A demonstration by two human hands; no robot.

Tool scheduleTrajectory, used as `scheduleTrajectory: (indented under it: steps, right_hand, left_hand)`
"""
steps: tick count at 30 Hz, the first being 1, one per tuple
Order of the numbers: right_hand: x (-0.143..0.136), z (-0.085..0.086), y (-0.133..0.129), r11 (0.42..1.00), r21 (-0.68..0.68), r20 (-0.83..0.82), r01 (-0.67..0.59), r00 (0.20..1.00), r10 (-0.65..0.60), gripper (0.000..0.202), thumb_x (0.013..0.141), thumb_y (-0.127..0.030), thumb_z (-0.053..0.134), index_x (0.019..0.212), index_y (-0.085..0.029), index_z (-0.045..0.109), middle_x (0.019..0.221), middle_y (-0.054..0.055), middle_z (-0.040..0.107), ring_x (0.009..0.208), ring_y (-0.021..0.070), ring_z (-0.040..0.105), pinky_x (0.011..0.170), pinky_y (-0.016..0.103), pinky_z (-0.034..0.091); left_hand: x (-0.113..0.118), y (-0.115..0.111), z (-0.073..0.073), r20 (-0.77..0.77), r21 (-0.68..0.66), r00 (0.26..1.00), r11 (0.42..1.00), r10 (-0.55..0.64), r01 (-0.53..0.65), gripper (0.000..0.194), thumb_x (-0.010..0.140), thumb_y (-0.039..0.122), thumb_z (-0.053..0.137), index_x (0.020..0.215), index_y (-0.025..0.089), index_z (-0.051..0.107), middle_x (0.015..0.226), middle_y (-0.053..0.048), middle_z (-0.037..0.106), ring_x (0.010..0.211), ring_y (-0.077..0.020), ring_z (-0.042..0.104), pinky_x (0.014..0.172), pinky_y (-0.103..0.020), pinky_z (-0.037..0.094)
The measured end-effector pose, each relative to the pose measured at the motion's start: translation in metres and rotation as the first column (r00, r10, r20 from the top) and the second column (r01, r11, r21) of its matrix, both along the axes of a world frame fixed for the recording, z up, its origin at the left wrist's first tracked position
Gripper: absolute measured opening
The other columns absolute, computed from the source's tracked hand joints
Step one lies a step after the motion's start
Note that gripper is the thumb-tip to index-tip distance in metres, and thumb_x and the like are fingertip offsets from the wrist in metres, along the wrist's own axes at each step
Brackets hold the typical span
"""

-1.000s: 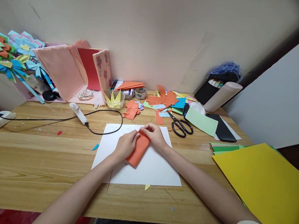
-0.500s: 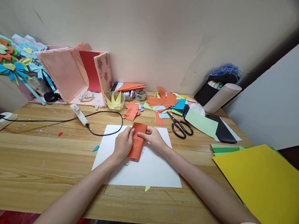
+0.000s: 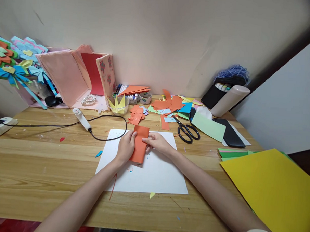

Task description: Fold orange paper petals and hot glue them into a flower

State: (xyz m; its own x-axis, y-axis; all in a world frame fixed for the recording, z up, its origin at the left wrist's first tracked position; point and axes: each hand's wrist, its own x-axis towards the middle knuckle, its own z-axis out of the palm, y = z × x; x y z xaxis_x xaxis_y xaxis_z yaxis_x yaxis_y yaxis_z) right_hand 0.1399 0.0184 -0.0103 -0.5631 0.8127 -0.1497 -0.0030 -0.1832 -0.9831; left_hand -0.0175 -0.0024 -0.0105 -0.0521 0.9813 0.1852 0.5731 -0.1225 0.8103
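Observation:
A folded orange paper strip (image 3: 140,145) is held upright, slightly tilted, above the white sheet (image 3: 162,178) lying on the wooden table. My left hand (image 3: 126,145) grips its left long edge, thumb on the front face. On the other side, my right hand (image 3: 157,143) pinches the right edge between thumb and fingers; the fingertips behind the paper are partly hidden. Small blue and orange scraps lie on the white sheet below the strip. Black-handled scissors (image 3: 187,131) rest behind and to the right of the sheet.
Behind the sheet lie orange cut pieces (image 3: 136,114) and a clear tub (image 3: 118,109) with yellow paper. A white glue gun (image 3: 81,119) with a black cable sits left. Yellow sheets (image 3: 275,189), a black phone (image 3: 230,133) and a pale green paper (image 3: 208,126) are at right.
The orange strip has shifted slightly left and turned, showing more of its face. My left hand moved a little left with it. My right hand has slid slightly along its edge.

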Motion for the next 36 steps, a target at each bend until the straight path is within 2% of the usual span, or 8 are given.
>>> scheduleTrajectory:
  steps: [5,9,11,14,17,23,30,36]
  right_hand:
    - [0.004,0.001,0.001,0.999,0.041,-0.056,-0.026,0.998,0.029,0.042,0.063,-0.032,0.074,0.098,-0.014,0.060,0.085,0.004,0.067,0.067,0.0120,0.062,0.060,0.022,0.050]
    - [0.004,0.000,0.002,1.000,-0.007,-0.025,-0.019,1.000,0.019,0.032,0.070,-0.042,0.066,0.083,-0.012,0.061,0.067,0.003,0.065,0.052,0.0098,0.059,0.052,0.021,0.047]
    - [0.004,0.000,0.002,0.998,-0.061,-0.016,0.027,0.999,-0.028,0.036,0.074,-0.048,0.060,0.077,-0.012,0.060,0.062,0.003,0.064,0.047,0.0100,0.058,0.048,0.021,0.045]
    - [0.006,0.000,0.003,0.995,-0.058,-0.035,0.077,0.996,-0.079,0.036,0.069,-0.044,0.066,0.087,-0.013,0.061,0.069,0.003,0.066,0.051,0.0094,0.058,0.046,0.019,0.043]
    - [0.007,0.000,0.004,0.998,-0.011,-0.059,0.062,0.996,-0.063,0.044,0.060,-0.034,0.075,0.096,-0.014,0.061,0.075,0.002,0.066,0.056,0.0087,0.058,0.048,0.017,0.042]
    - [0.004,-0.001,0.004,0.989,-0.082,-0.071,0.126,0.989,-0.132,0.034,0.070,-0.044,0.065,0.082,-0.013,0.062,0.064,0.002,0.064,0.047,0.0073,0.056,0.044,0.016,0.040]
    - [0.006,0.000,0.002,0.991,-0.046,-0.072,0.122,0.989,-0.126,0.044,0.059,-0.031,0.076,0.098,-0.014,0.063,0.068,0.001,0.065,0.052,0.0081,0.057,0.044,0.016,0.039]
    - [0.005,-0.003,0.006,0.987,-0.055,-0.020,0.153,0.988,-0.155,0.032,0.069,-0.039,0.067,0.086,-0.012,0.064,0.063,0.002,0.065,0.050,0.0097,0.059,0.042,0.016,0.036]
  left_hand:
    - [0.000,-0.001,0.002,0.028,-0.011,0.999,1.000,-0.025,0.025,0.026,0.087,0.031,0.035,0.063,0.020,0.036,0.059,0.003,0.045,0.055,-0.0127,0.042,0.055,-0.024,0.032]
    - [-0.001,-0.001,0.003,0.014,0.015,0.999,0.999,-0.034,0.034,0.028,0.087,0.032,0.035,0.062,0.020,0.036,0.058,0.003,0.045,0.054,-0.0125,0.042,0.055,-0.024,0.031]
    - [-0.002,0.000,0.004,0.010,0.029,0.999,0.999,-0.033,0.032,0.028,0.087,0.031,0.035,0.061,0.020,0.038,0.058,0.002,0.047,0.055,-0.0126,0.043,0.055,-0.024,0.032]
    - [-0.003,0.000,0.004,0.011,0.027,0.999,0.999,-0.034,0.034,0.028,0.086,0.032,0.036,0.061,0.020,0.040,0.058,0.002,0.049,0.055,-0.0127,0.044,0.055,-0.024,0.032]
    - [-0.003,-0.001,0.006,0.008,0.016,0.999,0.999,-0.049,0.049,0.028,0.087,0.032,0.036,0.063,0.020,0.043,0.059,0.002,0.050,0.055,-0.0127,0.043,0.056,-0.024,0.033]
    - [-0.002,-0.001,0.009,-0.010,0.025,0.999,0.999,-0.045,0.045,0.030,0.086,0.033,0.036,0.059,0.020,0.040,0.059,0.001,0.050,0.055,-0.0130,0.044,0.055,-0.024,0.032]
    - [-0.005,-0.001,0.010,-0.014,0.036,0.999,0.998,-0.047,0.047,0.029,0.086,0.032,0.037,0.061,0.019,0.044,0.059,0.001,0.052,0.055,-0.0123,0.045,0.056,-0.023,0.033]
    - [-0.005,-0.001,0.010,-0.047,0.051,0.998,0.997,-0.047,0.050,0.030,0.086,0.032,0.037,0.061,0.019,0.045,0.059,0.001,0.053,0.054,-0.0123,0.044,0.055,-0.023,0.032]
